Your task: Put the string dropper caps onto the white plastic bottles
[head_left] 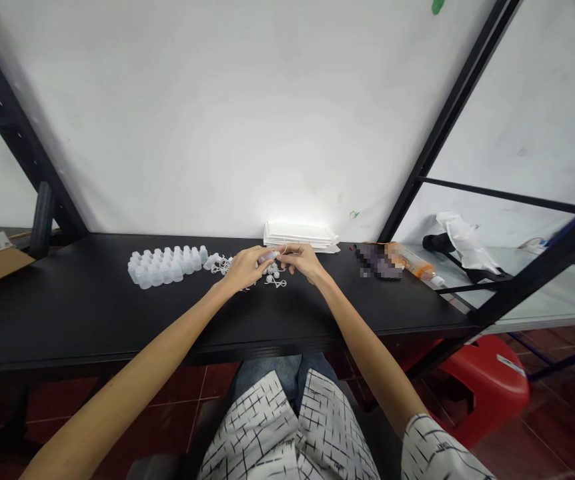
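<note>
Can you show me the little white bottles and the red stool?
little white bottles (162, 267): head view, on the middle of the bunch.
red stool (485, 387): head view, on its rounded top.

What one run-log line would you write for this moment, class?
left hand: holds bottle | right hand: fingertips at bottle, thin cord | table: bottle row, cord loops, white stack
</note>
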{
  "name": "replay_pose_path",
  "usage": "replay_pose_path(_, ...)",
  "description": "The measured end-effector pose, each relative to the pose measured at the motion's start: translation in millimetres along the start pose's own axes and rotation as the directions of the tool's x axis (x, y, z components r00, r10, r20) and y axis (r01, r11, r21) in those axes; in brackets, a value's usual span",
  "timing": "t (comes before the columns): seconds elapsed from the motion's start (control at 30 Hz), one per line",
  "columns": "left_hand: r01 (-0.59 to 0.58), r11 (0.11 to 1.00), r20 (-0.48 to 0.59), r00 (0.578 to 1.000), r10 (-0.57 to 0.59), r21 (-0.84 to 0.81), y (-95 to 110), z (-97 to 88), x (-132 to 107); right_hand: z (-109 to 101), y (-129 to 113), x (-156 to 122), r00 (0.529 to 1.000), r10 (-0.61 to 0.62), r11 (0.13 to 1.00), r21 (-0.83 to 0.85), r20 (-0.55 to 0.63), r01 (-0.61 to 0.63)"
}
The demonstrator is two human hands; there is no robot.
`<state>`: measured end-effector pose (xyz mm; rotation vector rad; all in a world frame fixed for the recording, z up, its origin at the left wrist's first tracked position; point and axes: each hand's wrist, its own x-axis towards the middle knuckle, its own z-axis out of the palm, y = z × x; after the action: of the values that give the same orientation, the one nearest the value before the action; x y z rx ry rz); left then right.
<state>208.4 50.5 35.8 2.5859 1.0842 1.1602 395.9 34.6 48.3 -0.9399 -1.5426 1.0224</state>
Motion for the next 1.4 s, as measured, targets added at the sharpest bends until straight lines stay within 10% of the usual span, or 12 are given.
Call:
replay_pose_path(0.73, -0.017, 0.993, 0.085, 0.996, 0.007, 0.115, 1.1, -1.4, -2.4, -1.6, 1.3, -2.4, 0.997, 0.01, 1.0, -0.005, 0.081, -0.01)
replay_pose_path(1.4, 0.096, 0.983, 0.097, 0.992, -0.082, -0.157, -6.2, -2.8, 6.2, 0.7, 8.2, 2.7, 0.996, -0.082, 0.996, 0.037, -0.028, 0.083)
